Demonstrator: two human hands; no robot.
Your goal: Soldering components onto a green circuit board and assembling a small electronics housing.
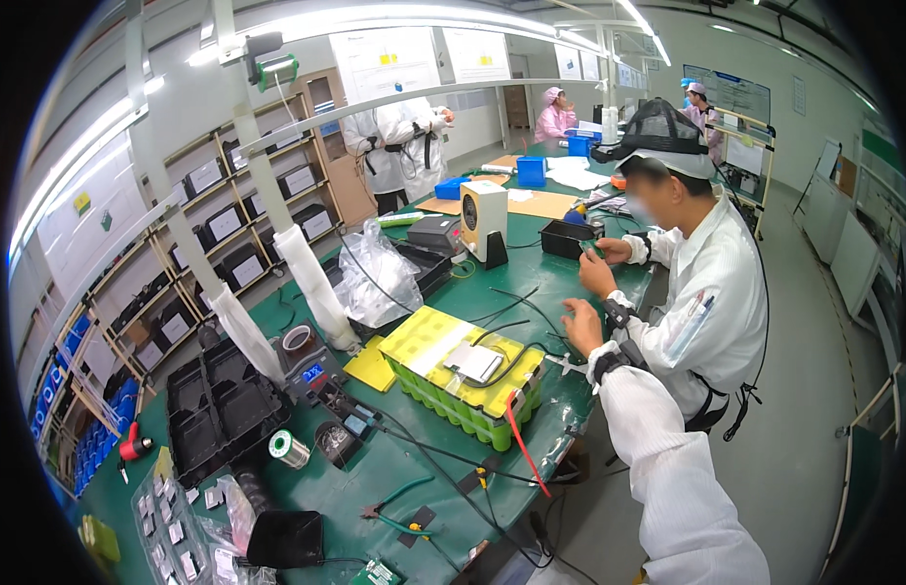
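My right hand (582, 328) reaches in from the lower right, in a white sleeve with a black strap at the wrist. Its fingers look bent inward, and whatever they may hold is hidden. Just left of it, black cables run from a battery pack (462, 375) with green cells and a yellow top. A white label-like plate (474, 363) lies on that top, and a red wire (523, 444) hangs down its near side. My left hand is outside the picture.
At the right a co-worker (701, 283) holds a small part over the green table (560, 429). Near the front lie green-handled pliers (396, 497), a solder spool (289, 448) and a black open case (224, 409). A bagged bundle (378, 278) and a beige device (483, 224) stand farther back.
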